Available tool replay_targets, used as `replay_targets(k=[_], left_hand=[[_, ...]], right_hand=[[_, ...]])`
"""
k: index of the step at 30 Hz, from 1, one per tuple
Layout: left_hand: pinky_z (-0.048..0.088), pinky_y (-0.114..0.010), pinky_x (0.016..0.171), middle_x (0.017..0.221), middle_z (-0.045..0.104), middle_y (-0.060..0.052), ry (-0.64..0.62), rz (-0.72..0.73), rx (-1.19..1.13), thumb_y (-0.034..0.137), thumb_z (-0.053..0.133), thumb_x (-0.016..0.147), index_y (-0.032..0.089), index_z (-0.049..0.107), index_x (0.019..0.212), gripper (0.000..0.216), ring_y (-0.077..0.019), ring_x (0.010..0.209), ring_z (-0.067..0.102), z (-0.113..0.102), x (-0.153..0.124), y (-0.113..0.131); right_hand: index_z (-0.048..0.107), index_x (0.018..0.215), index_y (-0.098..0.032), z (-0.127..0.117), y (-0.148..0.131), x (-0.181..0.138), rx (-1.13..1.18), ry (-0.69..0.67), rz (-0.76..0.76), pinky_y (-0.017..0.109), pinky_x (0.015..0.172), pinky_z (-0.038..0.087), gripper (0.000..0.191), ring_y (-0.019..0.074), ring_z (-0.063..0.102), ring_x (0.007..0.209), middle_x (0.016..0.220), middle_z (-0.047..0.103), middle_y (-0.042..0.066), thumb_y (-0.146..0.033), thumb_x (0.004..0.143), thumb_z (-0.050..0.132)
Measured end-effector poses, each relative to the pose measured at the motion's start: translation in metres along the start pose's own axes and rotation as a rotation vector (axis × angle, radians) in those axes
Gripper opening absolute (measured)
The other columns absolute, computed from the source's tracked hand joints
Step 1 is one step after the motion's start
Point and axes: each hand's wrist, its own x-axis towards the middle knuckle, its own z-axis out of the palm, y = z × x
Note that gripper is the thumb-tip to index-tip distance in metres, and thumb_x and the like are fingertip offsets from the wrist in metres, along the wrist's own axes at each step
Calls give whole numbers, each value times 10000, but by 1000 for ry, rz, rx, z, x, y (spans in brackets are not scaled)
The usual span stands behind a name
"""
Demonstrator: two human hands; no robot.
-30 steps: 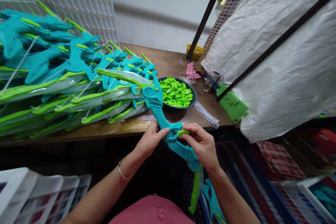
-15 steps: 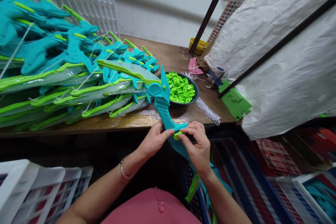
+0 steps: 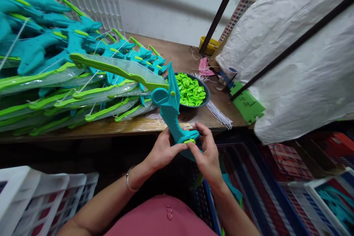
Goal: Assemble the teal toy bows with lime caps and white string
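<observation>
A teal toy bow (image 3: 173,114) with a green-edged clear limb (image 3: 116,68) stands tilted between my two hands. My left hand (image 3: 163,150) is closed around its grip, the thumb beside a small bright green piece (image 3: 189,141) seated in the teal body. From the other side, my right hand (image 3: 207,155) grips the bow, with its thumb at that green piece and its fingers behind the body. The bow's lower end is partly hidden by my hands. Just behind it, a dark bowl (image 3: 208,97) holds many similar green pieces (image 3: 190,88).
Stacked toy bows (image 3: 77,44) cover the left of the wooden table (image 3: 177,49). White ties (image 3: 219,114), a green foam block (image 3: 247,103) and a yellow bowl (image 3: 209,46) lie to the right. White crates (image 3: 41,195) stand lower left; a striped sheet (image 3: 254,180) lies lower right.
The bow has turned slightly, its upper limb swinging toward the left and nearer. The green piece now sits flatter against the teal body, and my right thumb has shifted onto it.
</observation>
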Motion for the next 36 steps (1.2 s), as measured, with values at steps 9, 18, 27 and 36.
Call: replay_targets(k=[9, 18, 27, 36], left_hand=[[512, -494, 1068, 1197, 769, -116, 33, 147, 307, 182, 765, 806, 182, 724, 1151, 347, -317, 1146, 706, -6, -8, -1], [515, -464, 1017, 1131, 779, -86, -26, 128, 285, 195, 797, 778, 198, 738, 1106, 333, -310, 1077, 706, -24, 7, -6], [499, -493, 994, 1103, 757, -96, -82, 73, 304, 267, 877, 703, 173, 728, 1099, 433, -352, 1066, 668, -17, 20, 10], [540, -437, 893, 980, 763, -81, 32, 57, 172, 252, 879, 668, 163, 701, 969, 361, -308, 945, 691, 3, 26, 15]], right_hand=[[642, 1143, -246, 1, 11, 6, 202, -139, 170, 353, 917, 580, 329, 225, 699, 1030, 1151, 735, 49, -340, 855, 771], [663, 1066, -226, 11, 15, 9, 9, -66, 25, 325, 792, 578, 247, 205, 691, 901, 1018, 724, 36, -311, 853, 755], [689, 1064, -218, -12, -1, 30, 96, -135, 87, 352, 859, 569, 327, 213, 714, 912, 1009, 765, 31, -341, 799, 834], [640, 928, -205, -24, -28, 50, -169, -154, -64, 287, 704, 484, 228, 168, 611, 777, 838, 661, -11, -325, 809, 794]])
